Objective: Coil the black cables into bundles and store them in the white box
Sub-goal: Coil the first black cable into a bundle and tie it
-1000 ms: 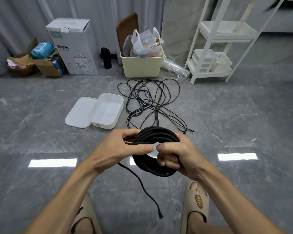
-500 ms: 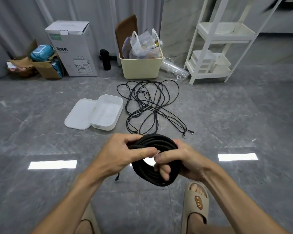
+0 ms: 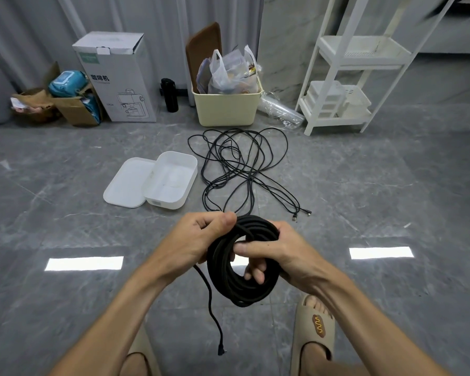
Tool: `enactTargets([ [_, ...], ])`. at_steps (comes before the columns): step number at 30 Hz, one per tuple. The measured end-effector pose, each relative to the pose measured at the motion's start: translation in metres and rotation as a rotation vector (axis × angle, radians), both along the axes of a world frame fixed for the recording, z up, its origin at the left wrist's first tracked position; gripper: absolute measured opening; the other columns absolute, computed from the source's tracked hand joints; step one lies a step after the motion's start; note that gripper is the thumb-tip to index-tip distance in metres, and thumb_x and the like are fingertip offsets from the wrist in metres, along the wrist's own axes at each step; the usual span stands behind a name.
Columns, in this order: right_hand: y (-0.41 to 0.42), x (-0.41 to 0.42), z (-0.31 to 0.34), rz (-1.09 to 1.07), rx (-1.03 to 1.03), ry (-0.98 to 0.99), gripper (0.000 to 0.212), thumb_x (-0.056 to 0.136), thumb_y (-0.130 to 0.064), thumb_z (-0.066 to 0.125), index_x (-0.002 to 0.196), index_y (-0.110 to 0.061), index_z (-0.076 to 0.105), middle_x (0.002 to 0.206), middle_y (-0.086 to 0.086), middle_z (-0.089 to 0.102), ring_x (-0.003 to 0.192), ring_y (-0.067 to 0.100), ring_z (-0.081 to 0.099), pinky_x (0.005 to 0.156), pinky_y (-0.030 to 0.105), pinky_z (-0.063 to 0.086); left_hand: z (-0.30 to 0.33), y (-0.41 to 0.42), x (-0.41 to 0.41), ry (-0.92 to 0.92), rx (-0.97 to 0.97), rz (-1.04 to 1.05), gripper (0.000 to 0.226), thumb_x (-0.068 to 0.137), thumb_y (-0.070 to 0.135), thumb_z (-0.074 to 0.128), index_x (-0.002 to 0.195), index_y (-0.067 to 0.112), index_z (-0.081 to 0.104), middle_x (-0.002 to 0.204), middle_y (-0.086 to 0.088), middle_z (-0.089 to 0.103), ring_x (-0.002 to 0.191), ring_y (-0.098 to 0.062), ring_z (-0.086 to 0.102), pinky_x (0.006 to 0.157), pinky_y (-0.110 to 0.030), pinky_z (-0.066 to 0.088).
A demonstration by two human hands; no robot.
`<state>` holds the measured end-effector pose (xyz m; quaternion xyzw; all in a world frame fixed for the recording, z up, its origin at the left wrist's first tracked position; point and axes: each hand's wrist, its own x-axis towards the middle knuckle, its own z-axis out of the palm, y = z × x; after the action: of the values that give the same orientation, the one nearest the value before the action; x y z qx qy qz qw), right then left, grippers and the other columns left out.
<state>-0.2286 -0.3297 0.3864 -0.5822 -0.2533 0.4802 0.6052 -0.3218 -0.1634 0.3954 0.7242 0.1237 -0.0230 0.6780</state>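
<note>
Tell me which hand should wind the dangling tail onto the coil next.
The left hand, probably. The loose black cable tail hangs down from just under it, and it pinches only the top of the thick black cable coil. The right hand has its fingers through the coil, supporting it.

Both forearms reaching up from the bottom edge to frame centre; left hand (image 3: 198, 241) fisted, thumb on top; right hand (image 3: 276, 252) curled, fingers (image 3: 251, 272) hooked inward
</note>
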Motion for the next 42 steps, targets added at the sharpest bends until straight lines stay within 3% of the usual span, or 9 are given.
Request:
enactTargets([
  [4,-0.003,0.001,-0.001,0.055,-0.056,-0.037,0.027,0.083,-0.047,0.073,0.070,-0.023,0.071,0.054,0.002,0.057,0.052,0.020,0.064,0.067,0.036,0.054,0.003,-0.004,0.001,-0.018,-0.010,-0.043,0.035,0.084,0.051,0.060,0.062,0.025,0.066,0.056,0.004,0.063,0.047,-0.004,0.056,0.048,-0.010,0.040],
  [7,-0.001,-0.004,-0.004,-0.050,-0.079,-0.051,0.045,0.078,-0.058,0.072,0.056,-0.022,0.059,0.046,0.004,0.050,0.044,0.021,0.060,0.065,0.038,0.054,0.002,-0.007,0.004,-0.002,-0.041,0.021,0.049,0.071,0.061,0.064,0.080,0.012,0.059,0.056,-0.001,0.063,0.046,-0.009,0.057,0.045,-0.014,0.040],
  [13,0.005,-0.013,-0.007,-0.232,0.077,0.056,0.043,0.078,-0.053,0.068,0.050,-0.022,0.061,0.038,0.002,0.041,0.032,0.018,0.046,0.053,0.032,0.050,0.000,-0.012,0.003,-0.066,-0.098,0.131,0.059,0.084,0.063,0.047,0.093,0.005,0.053,0.059,-0.002,0.060,0.049,-0.007,0.056,0.048,-0.012,0.041],
  [19,0.005,-0.010,-0.006,-0.128,0.040,0.149,0.041,0.078,-0.050,0.060,0.071,-0.010,0.064,0.049,0.010,0.051,0.043,0.023,0.054,0.062,0.035,0.054,-0.005,-0.011,0.006,0.001,-0.221,0.142,0.041,0.078,0.056,0.064,0.086,0.019,0.051,0.061,-0.006,0.063,0.046,-0.014,0.054,0.043,-0.021,0.044],
  [23,0.007,-0.012,-0.006,-0.163,0.023,0.220,0.035,0.076,-0.048,0.065,0.067,-0.014,0.062,0.046,0.006,0.034,0.036,0.019,0.039,0.054,0.034,0.050,-0.009,-0.011,0.008,0.017,-0.279,0.145,0.039,0.076,0.053,0.069,0.083,0.021,0.048,0.064,-0.013,0.061,0.043,-0.017,0.051,0.040,-0.024,0.041],
  [29,0.009,-0.011,-0.001,-0.305,0.100,0.208,0.034,0.080,-0.046,0.064,0.062,-0.018,0.067,0.049,0.002,0.026,0.034,0.013,0.030,0.045,0.028,0.044,-0.013,-0.010,0.003,-0.006,-0.107,0.159,0.047,0.091,0.069,0.044,0.094,0.025,0.058,0.083,-0.005,0.074,0.068,-0.018,0.068,0.063,-0.024,0.053],
  [32,0.010,-0.012,-0.002,-0.353,0.111,0.211,0.034,0.090,-0.043,0.057,0.078,-0.020,0.078,0.057,0.010,0.018,0.037,0.012,0.031,0.047,0.026,0.044,-0.018,-0.024,0.002,-0.032,-0.085,0.224,0.050,0.092,0.066,0.033,0.095,0.025,0.061,0.085,-0.007,0.073,0.072,-0.021,0.069,0.069,-0.027,0.055],
  [39,0.010,-0.016,-0.006,-0.427,0.114,0.344,0.040,0.075,-0.049,0.071,0.082,-0.010,0.063,0.049,0.002,0.043,0.041,0.015,0.046,0.052,0.029,0.049,-0.019,-0.040,0.010,-0.072,-0.097,0.560,0.053,0.104,0.055,0.029,0.077,0.032,0.068,0.057,-0.006,0.064,0.043,-0.021,0.057,0.044,-0.028,0.048],
  [42,0.010,-0.016,-0.005,-0.452,0.119,0.395,0.035,0.080,-0.042,0.075,0.086,-0.009,0.063,0.047,-0.002,0.033,0.037,0.012,0.037,0.049,0.028,0.048,-0.017,-0.039,0.011,-0.091,-0.085,0.569,0.054,0.103,0.056,0.028,0.078,0.033,0.069,0.060,-0.007,0.067,0.040,-0.020,0.058,0.041,-0.025,0.046],
])
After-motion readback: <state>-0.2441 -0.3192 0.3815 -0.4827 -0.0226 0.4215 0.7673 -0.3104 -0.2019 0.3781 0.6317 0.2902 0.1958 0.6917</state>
